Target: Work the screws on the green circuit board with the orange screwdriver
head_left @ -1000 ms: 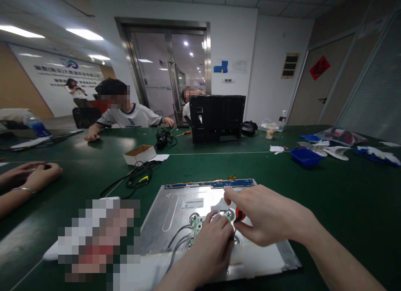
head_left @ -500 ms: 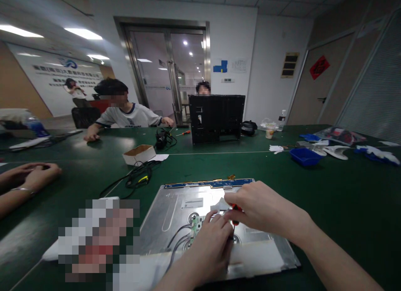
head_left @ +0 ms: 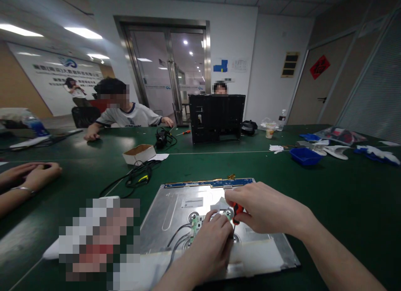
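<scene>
A flat metal display panel (head_left: 171, 203) lies on the table in front of me, with a small green circuit board (head_left: 196, 225) and grey cables on its back. My right hand (head_left: 255, 205) grips the red and black handle of a screwdriver (head_left: 238, 209). Its thin shaft points down toward the board's right side; the tip is hidden behind my left fingers. Across the circuit board rests my left hand (head_left: 213, 236), its fingers bent and slightly apart, covering much of the board. Its thumb is mostly out of sight.
A black monitor housing (head_left: 216, 119) stands upright farther back. To the left are a small open box (head_left: 139, 154), black cables (head_left: 138, 176) and another person's hands (head_left: 37, 176). A blue tray (head_left: 305, 156) and gloves (head_left: 377, 154) lie at the right.
My right hand has turned slightly around the screwdriver, and more of its handle shows. The left hand stays in place. Behind the monitor housing, a person's head has shifted right.
</scene>
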A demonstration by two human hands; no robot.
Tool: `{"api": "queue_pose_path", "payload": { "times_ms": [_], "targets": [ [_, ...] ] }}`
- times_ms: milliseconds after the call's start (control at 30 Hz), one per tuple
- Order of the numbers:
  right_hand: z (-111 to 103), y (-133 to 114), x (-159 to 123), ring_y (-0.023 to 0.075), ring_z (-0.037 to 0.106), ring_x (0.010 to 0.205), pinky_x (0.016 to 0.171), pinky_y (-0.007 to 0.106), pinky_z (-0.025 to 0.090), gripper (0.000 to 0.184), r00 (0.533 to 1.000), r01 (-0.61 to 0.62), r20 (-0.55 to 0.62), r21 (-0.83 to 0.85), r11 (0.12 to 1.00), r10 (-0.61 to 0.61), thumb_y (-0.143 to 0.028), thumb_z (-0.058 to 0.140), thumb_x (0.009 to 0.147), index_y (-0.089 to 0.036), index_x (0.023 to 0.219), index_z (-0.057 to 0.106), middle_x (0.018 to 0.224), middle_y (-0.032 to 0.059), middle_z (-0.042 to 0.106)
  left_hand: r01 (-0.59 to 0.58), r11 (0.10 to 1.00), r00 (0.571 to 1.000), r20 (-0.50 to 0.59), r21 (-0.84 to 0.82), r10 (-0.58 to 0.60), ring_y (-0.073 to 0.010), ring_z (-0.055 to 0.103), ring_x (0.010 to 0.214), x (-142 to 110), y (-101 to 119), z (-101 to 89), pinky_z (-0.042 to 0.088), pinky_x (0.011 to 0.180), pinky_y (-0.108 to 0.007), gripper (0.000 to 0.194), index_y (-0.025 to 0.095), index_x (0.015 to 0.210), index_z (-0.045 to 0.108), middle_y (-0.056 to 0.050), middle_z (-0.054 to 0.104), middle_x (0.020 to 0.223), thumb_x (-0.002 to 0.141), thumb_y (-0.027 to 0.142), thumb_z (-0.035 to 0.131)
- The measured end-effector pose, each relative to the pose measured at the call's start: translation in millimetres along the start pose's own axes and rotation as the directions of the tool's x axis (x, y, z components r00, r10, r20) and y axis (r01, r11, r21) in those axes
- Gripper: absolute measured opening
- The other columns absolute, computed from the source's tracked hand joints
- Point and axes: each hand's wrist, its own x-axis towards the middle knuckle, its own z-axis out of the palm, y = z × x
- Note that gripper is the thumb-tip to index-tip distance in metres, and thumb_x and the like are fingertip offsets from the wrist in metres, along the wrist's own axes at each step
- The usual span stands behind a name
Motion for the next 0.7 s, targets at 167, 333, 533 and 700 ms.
{"api": "queue_pose_path", "payload": {
  "times_ms": [167, 333, 533, 700],
  "targets": [
    [1, -7, -1, 0.0193, 0.062, 0.072, 0.055, 0.028, 0.035, 0.01, 1.0, 0.023, -0.014, -0.024, 0.999, -0.024, -0.017, 0.059, 0.081, -0.021, 0.089, 0.056, 0.084, 0.0018, 0.068, 0.0, 1.0, 1.0, -0.016, -0.017, 0.0, -0.0244, 0.055, 0.101, 0, 0, 0.5, 0.03, 0.104, -0.048, 0.017, 0.021, 0.095, 0.059, -0.006, 0.063, 0.103, 0.082, 0.014, 0.051],
    [11, -12, 6, 0.0201, 0.064, 0.069, 0.053, 0.027, 0.033, 0.012, 0.997, -0.064, -0.058, -0.07, 0.995, 0.06, -0.031, 0.055, 0.09, -0.02, 0.09, 0.057, 0.08, 0.0037, 0.069, -0.011, 0.999, 1.0, -0.028, -0.041, 0.01, -0.0247, 0.052, 0.108, -1, 0, -0.1, 0.026, 0.108, -0.048, 0.02, 0.021, 0.096, 0.059, -0.006, 0.063, 0.108, 0.08, 0.011, 0.051],
    [45, -3, 4, 0.016, 0.06, 0.06, 0.053, 0.025, 0.031, 0.014, 0.945, -0.092, -0.321, -0.072, 0.993, 0.064, -0.027, 0.044, 0.094, -0.019, 0.088, 0.054, 0.072, 0.0031, 0.066, 0.008, 1.0, 1.0, -0.002, 0.006, -0.008, -0.0253, 0.053, 0.107, -1, -1, 1.2, 0.027, 0.107, -0.048, 0.019, 0.021, 0.099, 0.058, -0.007, 0.063, 0.107, 0.082, 0.016, 0.052],
    [82, 1, -1, 0.0141, 0.054, 0.053, 0.051, 0.024, 0.034, 0.011, 0.794, -0.063, -0.594, 0.129, 0.99, 0.128, -0.027, 0.042, 0.094, -0.019, 0.101, 0.042, 0.063, -0.0021, 0.058, -0.011, 1.0, 1.0, 0.009, 0.004, 0.011, -0.0254, 0.053, 0.106, 0, -1, 1.1, 0.028, 0.107, -0.049, 0.019, 0.022, 0.1, 0.058, -0.007, 0.063, 0.106, 0.083, 0.018, 0.051]
  ]
}}
